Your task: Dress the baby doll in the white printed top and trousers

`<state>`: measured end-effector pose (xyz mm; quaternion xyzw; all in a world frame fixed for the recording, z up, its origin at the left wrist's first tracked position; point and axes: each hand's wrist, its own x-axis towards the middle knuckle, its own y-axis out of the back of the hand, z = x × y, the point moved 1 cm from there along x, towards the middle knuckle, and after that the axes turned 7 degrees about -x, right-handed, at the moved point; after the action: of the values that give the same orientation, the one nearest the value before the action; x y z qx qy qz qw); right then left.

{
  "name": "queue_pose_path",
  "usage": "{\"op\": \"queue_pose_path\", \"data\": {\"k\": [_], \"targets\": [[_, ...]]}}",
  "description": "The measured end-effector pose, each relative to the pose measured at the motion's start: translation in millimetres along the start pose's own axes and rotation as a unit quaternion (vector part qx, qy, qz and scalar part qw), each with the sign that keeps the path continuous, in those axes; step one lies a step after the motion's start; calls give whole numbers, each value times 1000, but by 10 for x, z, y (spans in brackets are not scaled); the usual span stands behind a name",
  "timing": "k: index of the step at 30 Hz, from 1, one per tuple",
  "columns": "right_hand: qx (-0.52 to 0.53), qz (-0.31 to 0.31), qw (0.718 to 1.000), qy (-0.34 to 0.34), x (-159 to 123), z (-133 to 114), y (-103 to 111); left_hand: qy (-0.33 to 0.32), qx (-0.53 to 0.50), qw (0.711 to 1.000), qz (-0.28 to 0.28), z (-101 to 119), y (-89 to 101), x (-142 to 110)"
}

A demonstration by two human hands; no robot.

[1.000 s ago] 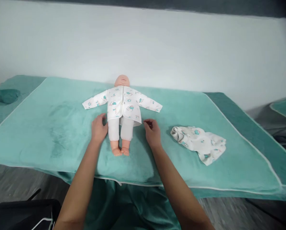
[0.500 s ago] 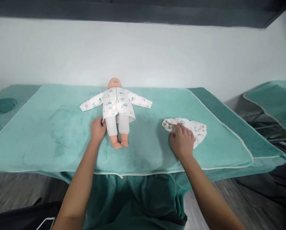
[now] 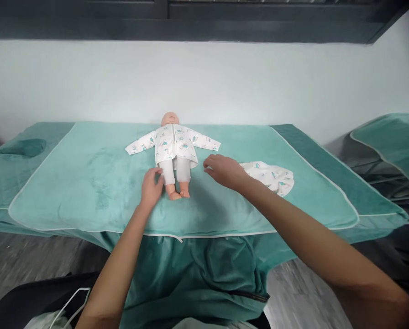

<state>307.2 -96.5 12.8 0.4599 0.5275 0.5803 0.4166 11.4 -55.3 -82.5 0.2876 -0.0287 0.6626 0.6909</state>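
Note:
A baby doll [image 3: 170, 119] lies on its back on the green bed cover, arms spread. Its printed white jacket [image 3: 165, 144] is closed down the front over white pants [image 3: 183, 170], and the feet are bare. Beside the doll's leg on the left is my left hand [image 3: 152, 186], thumb and forefinger apart at the pants and jacket hem; contact is hard to make out. Over the cover to the right of the doll, my right hand [image 3: 225, 170] is open, fingers loosely stretched toward it and holding nothing. Behind that wrist lies a crumpled printed white garment [image 3: 276, 176], partly hidden by my forearm.
The bed [image 3: 88, 214] has a green fleece cover with white piping and stands against a white wall [image 3: 204, 82]. A green cushion-like shape [image 3: 23, 147] is at the left end. Another green-covered surface [image 3: 392, 141] stands at right. A black bag-like item [image 3: 29, 297] is lower left.
My right hand has left the crumpled garment and moved left toward the doll. My left hand stays by the doll's leg. The view has shifted slightly.

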Motion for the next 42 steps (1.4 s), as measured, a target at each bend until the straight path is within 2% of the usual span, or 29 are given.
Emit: {"op": "queue_pose_path", "data": {"k": [3, 5, 8, 11, 16, 19, 22, 28, 32, 36, 39, 42], "targets": [[-125, -153, 980, -39, 8, 153, -127, -16, -9, 997, -78, 102, 48, -192], [-163, -196, 965, -65, -101, 341, -212, -27, -6, 994, -107, 128, 67, -330], [-185, -215, 957, -55, -313, 585, -254, -54, 34, 988, -138, 162, 20, -490], [-197, -215, 956, -23, -480, 722, -257, -95, 92, 980, -147, 234, -135, -567], [-205, -199, 958, 24, -604, 806, -320, -101, 133, 983, -70, 290, -422, -642], [-178, -188, 966, 23, -582, 760, -269, -103, 105, 987, -61, 213, -479, -696], [-152, -153, 976, 36, -458, 632, -69, -95, 57, 993, -38, 130, -426, -724], [-48, -54, 995, 69, -86, 308, 524, -1, -23, 999, 26, 169, -245, -726], [9, -13, 989, 149, 20, -33, 872, 39, -43, 997, 45, 208, -227, -725], [17, 23, 973, 230, 75, -435, 1201, 76, -49, 995, 31, 181, -202, -657], [35, 69, 962, 260, 126, -657, 1422, 98, -43, 994, 11, 251, -37, -492], [80, 79, 951, 288, 162, -802, 1580, 75, -65, 995, 18, 553, 270, -238]]}}
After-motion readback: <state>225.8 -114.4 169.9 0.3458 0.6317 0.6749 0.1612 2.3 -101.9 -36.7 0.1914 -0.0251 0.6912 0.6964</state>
